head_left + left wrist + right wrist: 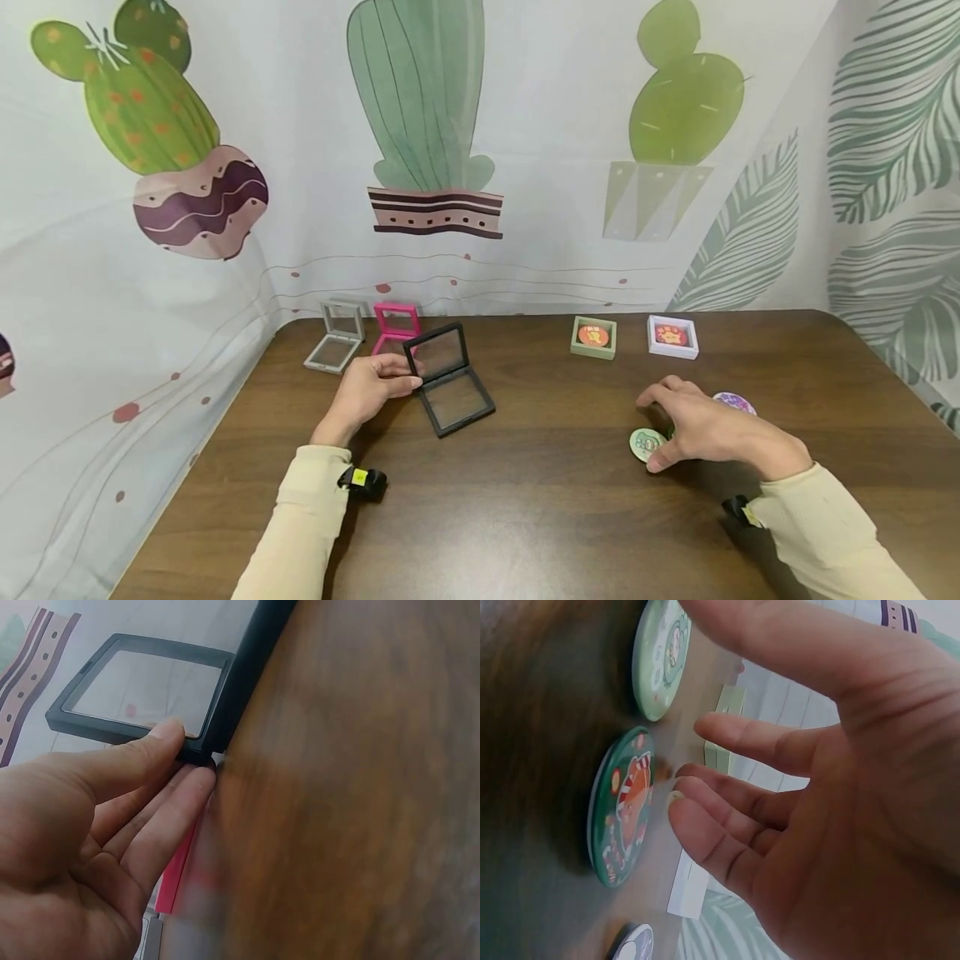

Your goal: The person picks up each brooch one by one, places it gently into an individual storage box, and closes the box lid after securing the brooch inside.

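Note:
A black hinged frame (pixel 459 400) with clear panes stands opened out on the table, one half raised. My left hand (pixel 367 390) pinches its edge near the hinge, thumb on the raised half (pixel 142 690) in the left wrist view. On the right, my right hand (pixel 705 429) hovers with spread, slightly bent fingers over round badges. Its thumb is by a light green badge (pixel 645 445); whether they touch, I cannot tell. The right wrist view shows a dark green badge (pixel 622 806) under the palm and the light green one (pixel 662 660) beside it.
Opened grey (pixel 331 353) and pink (pixel 398 321) frames stand at the back left. At the back right lie a green frame (pixel 593 337) and a white frame (pixel 672 337), each holding a red round piece. A purple badge (pixel 735 403) lies behind my right hand.

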